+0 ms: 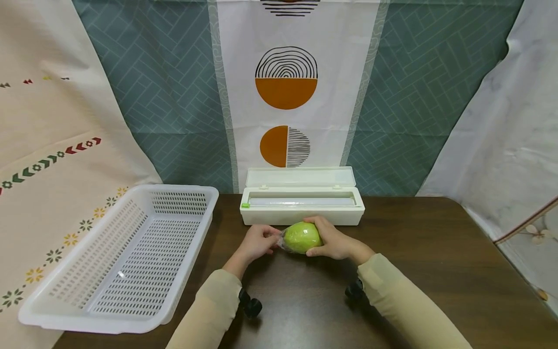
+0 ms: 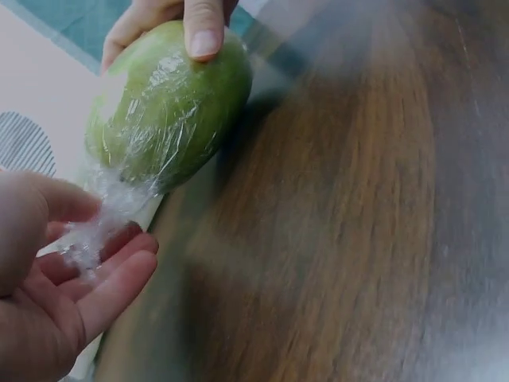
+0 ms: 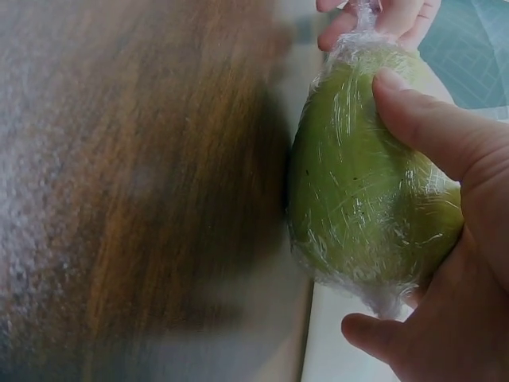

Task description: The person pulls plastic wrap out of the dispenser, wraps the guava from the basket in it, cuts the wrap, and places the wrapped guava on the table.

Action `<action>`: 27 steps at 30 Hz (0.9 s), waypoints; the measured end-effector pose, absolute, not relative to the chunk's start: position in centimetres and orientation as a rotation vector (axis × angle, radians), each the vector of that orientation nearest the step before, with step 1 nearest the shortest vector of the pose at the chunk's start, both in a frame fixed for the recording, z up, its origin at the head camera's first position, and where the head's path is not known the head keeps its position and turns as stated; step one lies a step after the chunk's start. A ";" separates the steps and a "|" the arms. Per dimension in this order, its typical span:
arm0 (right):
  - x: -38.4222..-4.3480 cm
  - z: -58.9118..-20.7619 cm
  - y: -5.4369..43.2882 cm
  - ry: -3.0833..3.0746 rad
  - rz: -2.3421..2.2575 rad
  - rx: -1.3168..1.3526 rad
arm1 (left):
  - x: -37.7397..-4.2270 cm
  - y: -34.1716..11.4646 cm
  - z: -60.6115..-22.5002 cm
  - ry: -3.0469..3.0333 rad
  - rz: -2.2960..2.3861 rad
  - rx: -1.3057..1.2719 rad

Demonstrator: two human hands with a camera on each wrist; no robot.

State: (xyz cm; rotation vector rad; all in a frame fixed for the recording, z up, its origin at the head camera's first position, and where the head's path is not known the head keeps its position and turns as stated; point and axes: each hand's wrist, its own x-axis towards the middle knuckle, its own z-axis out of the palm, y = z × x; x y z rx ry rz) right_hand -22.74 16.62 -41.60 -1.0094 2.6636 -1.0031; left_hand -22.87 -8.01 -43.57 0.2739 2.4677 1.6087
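A green mango (image 1: pixel 302 237), wrapped in clear cling film, is held above the dark table in front of the white box. My right hand (image 1: pixel 334 241) grips its right end, thumb on the near side and fingers round the far side. From the left end trails a twisted tail of cling film (image 2: pixel 119 199), which my left hand (image 1: pixel 258 241) pinches between thumb and fingers. Wrinkled film covers the mango's skin in the right wrist view, with a second gathered tuft (image 3: pixel 384 298) at the end near my right palm.
Just behind the hands stands a white cling film dispenser (image 1: pixel 301 216), lid (image 1: pixel 301 177) raised and roll (image 1: pixel 301 201) inside. A white perforated basket (image 1: pixel 144 266) occupies the left of the wooden table (image 1: pixel 418 242). Patterned cloths (image 1: pixel 174 87) hang behind and at the sides.
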 end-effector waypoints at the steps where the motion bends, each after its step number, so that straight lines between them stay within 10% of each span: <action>1: -22.7 -41.6 16.6 2.667 -1.005 -1.006 | -22.8 -8.1 -43.6 2.492 1.587 0.323; 27: -22.6 -41.8 16.5 2.662 -1.037 -0.983 | -22.6 -7.3 -43.9 3.029 1.189 0.759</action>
